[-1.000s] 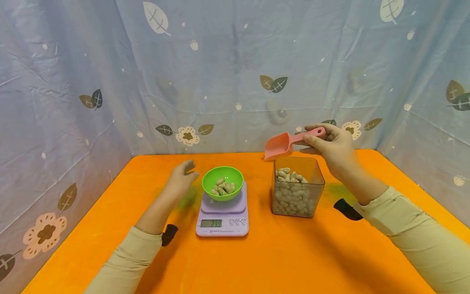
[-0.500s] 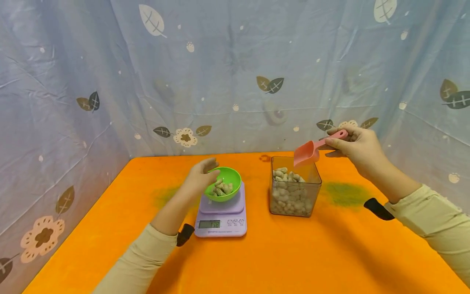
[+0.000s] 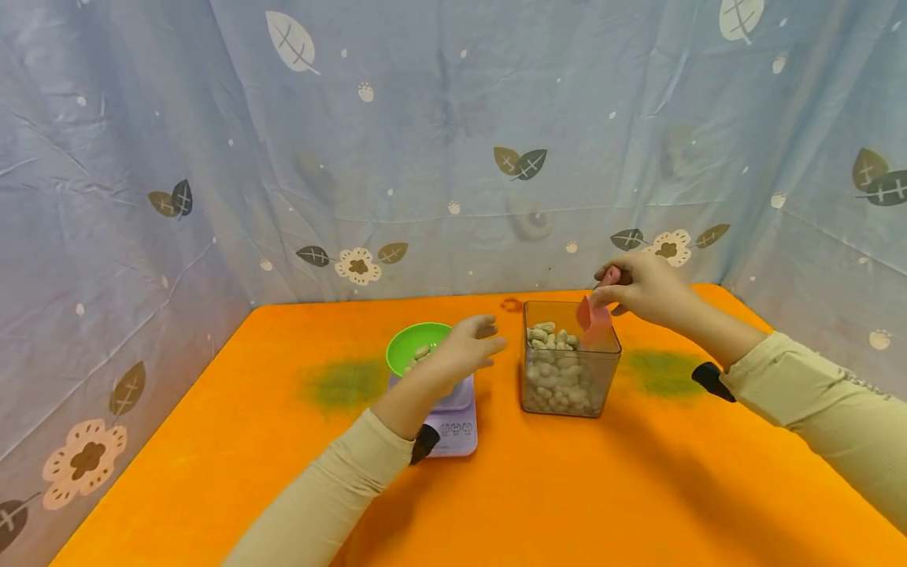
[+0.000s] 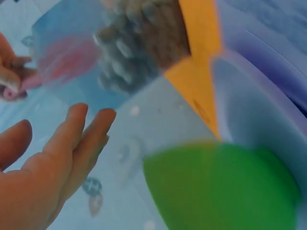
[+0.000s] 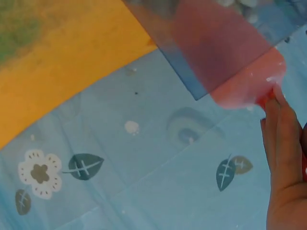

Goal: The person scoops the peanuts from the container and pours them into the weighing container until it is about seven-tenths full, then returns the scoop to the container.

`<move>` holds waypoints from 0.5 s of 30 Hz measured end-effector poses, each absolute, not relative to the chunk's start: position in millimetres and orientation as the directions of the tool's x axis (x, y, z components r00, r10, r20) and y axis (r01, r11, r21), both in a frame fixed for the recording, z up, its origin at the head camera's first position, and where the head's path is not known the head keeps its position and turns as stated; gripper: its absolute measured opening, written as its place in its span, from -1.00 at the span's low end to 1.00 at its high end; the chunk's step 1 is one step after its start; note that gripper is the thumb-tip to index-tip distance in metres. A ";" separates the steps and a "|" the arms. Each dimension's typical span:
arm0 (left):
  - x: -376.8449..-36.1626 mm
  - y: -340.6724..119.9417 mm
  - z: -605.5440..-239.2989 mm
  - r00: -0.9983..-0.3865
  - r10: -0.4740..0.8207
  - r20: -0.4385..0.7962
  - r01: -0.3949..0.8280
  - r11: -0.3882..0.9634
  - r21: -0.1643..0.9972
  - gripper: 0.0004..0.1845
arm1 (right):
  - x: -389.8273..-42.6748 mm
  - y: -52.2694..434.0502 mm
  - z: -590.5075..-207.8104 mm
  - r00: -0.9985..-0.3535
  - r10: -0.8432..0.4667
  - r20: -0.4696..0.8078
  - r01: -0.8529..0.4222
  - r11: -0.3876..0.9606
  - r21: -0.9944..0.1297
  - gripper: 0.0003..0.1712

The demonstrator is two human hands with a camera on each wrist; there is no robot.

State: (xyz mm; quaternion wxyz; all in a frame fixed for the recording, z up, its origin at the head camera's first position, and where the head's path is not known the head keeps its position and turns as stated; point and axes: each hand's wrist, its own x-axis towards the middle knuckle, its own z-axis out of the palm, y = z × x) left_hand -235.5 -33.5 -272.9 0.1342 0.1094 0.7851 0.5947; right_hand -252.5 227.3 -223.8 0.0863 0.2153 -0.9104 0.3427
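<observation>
My right hand (image 3: 652, 290) pinches the handle of a pink scoop (image 3: 596, 319), whose blade dips down inside a clear square box (image 3: 609, 364). Peanuts in the shell (image 3: 544, 340) fill roughly the lower half of that box. In the right wrist view the scoop's blade (image 5: 249, 81) shows partly through the box wall. My left hand (image 3: 457, 354) reaches across toward the box with fingers extended and nothing in it. Behind it, a green bowl (image 3: 405, 346) with some peanuts sits on a lilac kitchen scale (image 3: 460, 442). My left arm hides the scale's display.
An orange cloth (image 3: 538, 496) covers the table, with greenish stains on both sides. A pale blue curtain (image 3: 397, 118) printed with leaves and flowers closes off the back and sides. Black wrist straps (image 3: 712, 381) hang below both sleeves.
My left hand has moved right, past the bowl toward the box. The scoop, level above the box before, has swung right, tipped blade-down and gone into the box.
</observation>
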 end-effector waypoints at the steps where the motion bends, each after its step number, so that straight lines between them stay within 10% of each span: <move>1: -238.3 -27.0 -274.0 -0.935 0.341 -0.097 -0.001 0.273 0.962 -0.39 | -255.0 225.9 -225.6 -0.888 -0.350 0.297 -0.459 0.680 -0.571 -0.75; 15: -258.1 8.9 -286.8 -0.907 0.383 -0.178 -0.122 0.165 0.979 -0.45 | -272.8 222.5 -260.2 -0.911 -0.329 0.250 -0.406 0.594 -0.694 -0.81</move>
